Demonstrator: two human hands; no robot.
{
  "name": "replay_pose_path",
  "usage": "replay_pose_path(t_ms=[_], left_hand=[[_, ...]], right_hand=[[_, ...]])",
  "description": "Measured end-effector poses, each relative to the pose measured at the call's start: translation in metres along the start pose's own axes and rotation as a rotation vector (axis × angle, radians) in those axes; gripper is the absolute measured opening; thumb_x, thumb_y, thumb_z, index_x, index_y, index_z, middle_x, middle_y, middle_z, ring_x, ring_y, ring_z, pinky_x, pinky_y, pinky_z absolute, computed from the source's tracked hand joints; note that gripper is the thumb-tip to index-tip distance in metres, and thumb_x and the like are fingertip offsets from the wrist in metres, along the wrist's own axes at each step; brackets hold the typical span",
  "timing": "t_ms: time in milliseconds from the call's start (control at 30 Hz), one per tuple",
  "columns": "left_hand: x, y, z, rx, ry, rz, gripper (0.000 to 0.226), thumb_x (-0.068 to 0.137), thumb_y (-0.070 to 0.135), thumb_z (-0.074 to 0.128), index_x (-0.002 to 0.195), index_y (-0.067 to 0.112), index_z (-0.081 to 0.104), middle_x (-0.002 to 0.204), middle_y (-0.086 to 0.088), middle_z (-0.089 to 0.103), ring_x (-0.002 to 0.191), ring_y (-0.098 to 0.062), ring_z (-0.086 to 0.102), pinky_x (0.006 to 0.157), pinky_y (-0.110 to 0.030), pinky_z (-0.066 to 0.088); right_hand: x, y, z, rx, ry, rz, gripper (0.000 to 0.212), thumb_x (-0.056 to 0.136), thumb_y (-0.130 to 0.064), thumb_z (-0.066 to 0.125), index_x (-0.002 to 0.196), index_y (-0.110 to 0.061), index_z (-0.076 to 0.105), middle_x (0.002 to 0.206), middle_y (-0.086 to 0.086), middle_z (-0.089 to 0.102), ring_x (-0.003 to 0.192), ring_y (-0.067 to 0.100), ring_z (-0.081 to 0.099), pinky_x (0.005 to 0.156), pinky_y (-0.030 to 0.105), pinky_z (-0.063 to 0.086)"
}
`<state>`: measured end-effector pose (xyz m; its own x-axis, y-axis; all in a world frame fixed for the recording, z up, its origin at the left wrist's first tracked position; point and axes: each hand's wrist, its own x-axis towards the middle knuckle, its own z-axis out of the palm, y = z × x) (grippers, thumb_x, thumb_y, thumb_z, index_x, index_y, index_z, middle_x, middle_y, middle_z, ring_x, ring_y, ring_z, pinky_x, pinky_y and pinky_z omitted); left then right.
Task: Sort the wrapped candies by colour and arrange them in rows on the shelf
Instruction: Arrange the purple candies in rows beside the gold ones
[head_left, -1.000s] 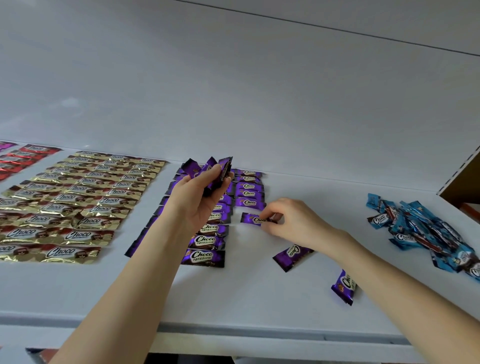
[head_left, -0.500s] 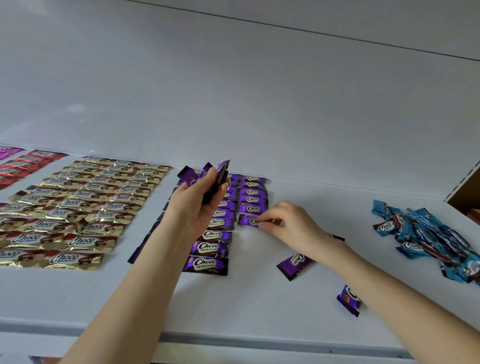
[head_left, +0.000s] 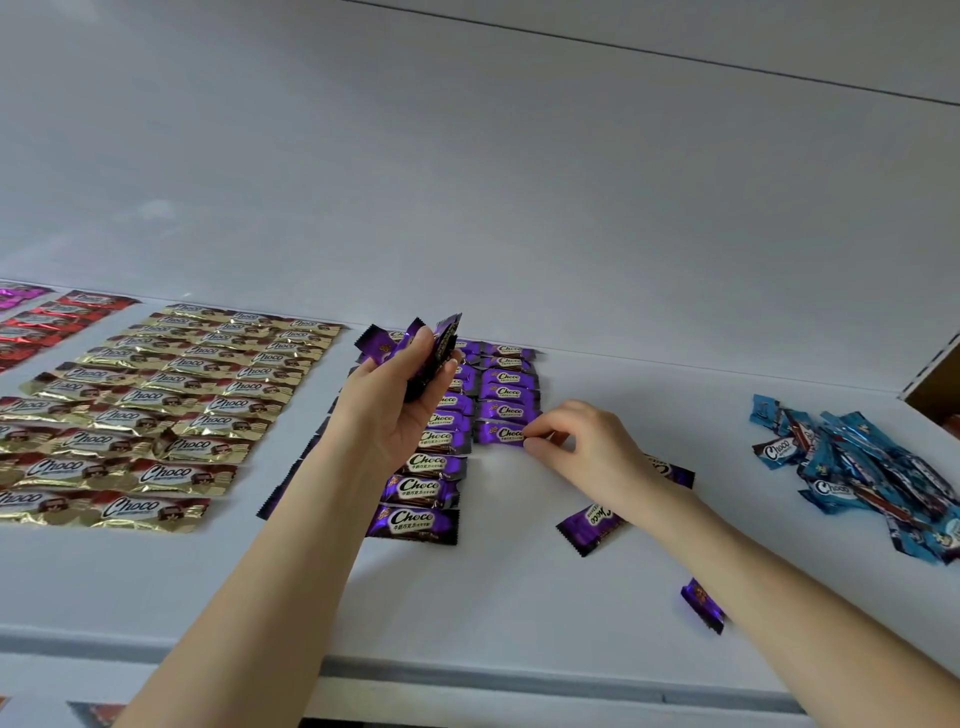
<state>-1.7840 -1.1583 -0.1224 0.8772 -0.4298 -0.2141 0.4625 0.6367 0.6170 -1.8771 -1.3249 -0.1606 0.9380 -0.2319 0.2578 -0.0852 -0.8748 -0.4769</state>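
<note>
- Fingers of left hand (head_left: 387, 410) clamped round a fan of purple candies (head_left: 382, 345), raised over the purple rows (head_left: 418, 517).
- Right hand (head_left: 582, 447) pinches one purple candy (head_left: 498, 433), flat on the shelf (head_left: 519, 597).
- Blue candy pile (head_left: 857, 467) at three o'clock.

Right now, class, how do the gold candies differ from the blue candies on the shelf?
The gold candies lie flat in tidy rows; the blue candies sit in a loose heap. The gold candies are at the left, the blue candies at the far right. Both carry the Choco name.
</note>
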Motion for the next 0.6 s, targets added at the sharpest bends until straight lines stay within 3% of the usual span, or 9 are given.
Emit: replay_pose_path(t_ms=[100,233,367,500,600], left_hand=[[-0.0009,0.0001,0.0011,0.016,-0.004,0.002,0.025,0.090,0.008,0.058,0.110,-0.007,0.054,0.089,-0.017,0.062,0.061,-0.017,0.070,0.049,-0.016,0.052],[-0.0019,0.0003,0.0015,0.018,0.010,0.008,0.030,0.089,0.008,0.059,0.114,-0.007,0.051,0.091,-0.018,0.062,0.062,-0.018,0.070,0.049,-0.016,0.052],[-0.0037,0.0014,0.0029,0.030,0.027,-0.004,0.010,0.091,0.005,0.055,0.090,-0.004,0.056,0.089,-0.020,0.061,0.068,-0.022,0.068,0.049,-0.018,0.052],[-0.0086,0.0014,0.0065,0.015,0.023,-0.021,0.015,0.090,-0.003,0.050,0.077,0.002,0.051,0.092,-0.024,0.058,0.086,-0.033,0.064,0.055,-0.021,0.057],[-0.0099,0.0018,0.0074,0.034,-0.003,-0.022,0.016,0.089,-0.008,0.049,0.076,0.001,0.052,0.089,-0.022,0.057,0.082,-0.032,0.064,0.055,-0.021,0.057]], right_hand=[[0.0005,0.0003,0.0008,-0.003,0.010,0.005,0.011,0.085,-0.019,0.063,0.093,-0.017,0.071,0.089,-0.002,0.059,0.085,0.016,0.058,0.080,0.032,0.046],[0.0009,0.0016,0.0009,-0.012,0.014,0.010,0.012,0.086,-0.020,0.062,0.094,-0.017,0.070,0.092,0.000,0.061,0.086,0.017,0.057,0.080,0.032,0.046],[0.0007,0.0010,0.0014,-0.007,0.018,0.005,0.012,0.086,-0.020,0.062,0.094,-0.017,0.071,0.093,0.001,0.061,0.085,0.016,0.057,0.077,0.030,0.046],[0.0002,0.0009,0.0012,0.000,0.029,0.006,0.013,0.086,-0.021,0.062,0.095,-0.018,0.071,0.089,-0.004,0.057,0.081,0.011,0.054,0.073,0.024,0.041],[0.0004,0.0013,0.0020,0.009,0.036,0.005,0.013,0.086,-0.021,0.062,0.095,-0.018,0.071,0.088,-0.004,0.057,0.079,0.011,0.053,0.072,0.024,0.041]])
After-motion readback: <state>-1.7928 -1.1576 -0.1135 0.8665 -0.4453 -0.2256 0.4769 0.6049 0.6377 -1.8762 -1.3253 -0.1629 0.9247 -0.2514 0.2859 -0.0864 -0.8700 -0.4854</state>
